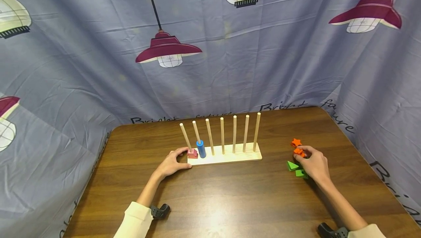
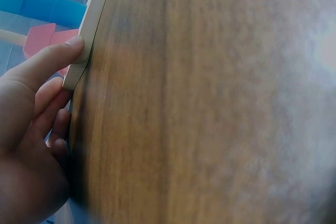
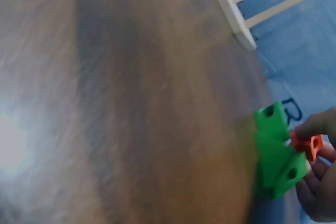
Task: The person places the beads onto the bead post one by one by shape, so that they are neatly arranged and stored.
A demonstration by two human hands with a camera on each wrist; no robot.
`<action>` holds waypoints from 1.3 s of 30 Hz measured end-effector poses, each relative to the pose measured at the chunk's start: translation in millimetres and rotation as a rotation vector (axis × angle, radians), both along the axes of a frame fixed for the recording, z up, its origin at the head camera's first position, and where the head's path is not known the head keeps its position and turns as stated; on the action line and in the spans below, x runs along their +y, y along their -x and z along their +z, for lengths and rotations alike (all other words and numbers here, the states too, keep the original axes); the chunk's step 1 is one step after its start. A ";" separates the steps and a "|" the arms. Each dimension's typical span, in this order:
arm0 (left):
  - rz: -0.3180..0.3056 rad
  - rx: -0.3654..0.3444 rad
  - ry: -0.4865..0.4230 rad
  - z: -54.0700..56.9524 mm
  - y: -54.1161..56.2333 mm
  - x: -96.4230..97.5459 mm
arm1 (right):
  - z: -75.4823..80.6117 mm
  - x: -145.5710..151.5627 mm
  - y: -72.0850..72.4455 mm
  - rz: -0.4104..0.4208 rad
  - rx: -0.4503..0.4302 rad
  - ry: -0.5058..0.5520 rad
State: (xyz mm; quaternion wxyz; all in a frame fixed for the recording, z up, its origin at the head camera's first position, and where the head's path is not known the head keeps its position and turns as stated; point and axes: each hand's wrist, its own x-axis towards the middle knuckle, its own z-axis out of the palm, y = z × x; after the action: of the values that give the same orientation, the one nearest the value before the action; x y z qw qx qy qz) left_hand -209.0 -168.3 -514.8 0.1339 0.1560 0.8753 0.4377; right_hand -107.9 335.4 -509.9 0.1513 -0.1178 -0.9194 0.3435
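Note:
My left hand (image 1: 170, 163) grips the left end of a pale wooden peg board (image 1: 227, 156), thumb at the front edge. Close by its fingers, a pink block (image 1: 192, 153) sits low on the leftmost peg, and a blue cylinder (image 1: 201, 149) is on the peg beside it. Far to the right, my right hand (image 1: 314, 162) pinches an orange star-shaped block (image 1: 298, 152) between thumb and fingers. Another orange star block (image 1: 296, 142) lies just behind it. Two green triangular blocks (image 3: 273, 153) with holes are in front of the held star.
Several bare upright pegs (image 1: 234, 134) rise from the rest of the board. Everything stands on a brown wood-grain table (image 1: 227, 198). A grey-blue curtain (image 1: 210, 84) printed with lamps hangs behind and at both sides of the table.

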 end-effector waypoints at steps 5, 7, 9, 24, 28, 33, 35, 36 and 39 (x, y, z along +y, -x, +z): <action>-0.004 -0.002 -0.002 1.5 0.6 0.4 | 23.0 -12.1 2.4 0.007 0.100 0.045; -0.004 -0.002 -0.006 2.0 0.8 0.4 | 33.8 -19.5 3.5 0.029 0.138 0.103; -0.002 -0.001 -0.008 2.3 1.2 0.4 | 44.3 -27.8 4.5 0.066 0.175 0.169; -0.003 0.012 0.000 1.8 0.6 0.2 | 106.1 -96.4 16.2 0.341 0.354 0.451; -0.003 0.019 0.003 0.9 0.5 -0.5 | 125.6 -124.3 24.5 0.422 0.408 0.498; 0.004 0.018 -0.001 1.4 -0.1 -0.5 | 146.8 -164.2 36.5 0.524 0.450 0.615; 0.002 0.024 0.005 0.9 -0.3 -0.6 | 151.7 -179.3 41.9 0.563 0.455 0.650; 0.002 0.025 0.007 0.4 -0.4 -0.8 | 153.2 -186.3 45.0 0.579 0.455 0.663; 0.006 0.023 0.013 -0.6 -0.7 -1.2 | 155.4 -206.8 54.4 0.620 0.456 0.666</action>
State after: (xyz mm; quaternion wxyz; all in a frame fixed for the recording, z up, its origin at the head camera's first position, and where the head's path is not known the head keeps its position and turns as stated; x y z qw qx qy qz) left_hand -208.3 -169.4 -515.4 0.1235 0.1577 0.8800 0.4306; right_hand -162.4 128.6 -354.5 0.1935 0.1967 -0.6953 0.6636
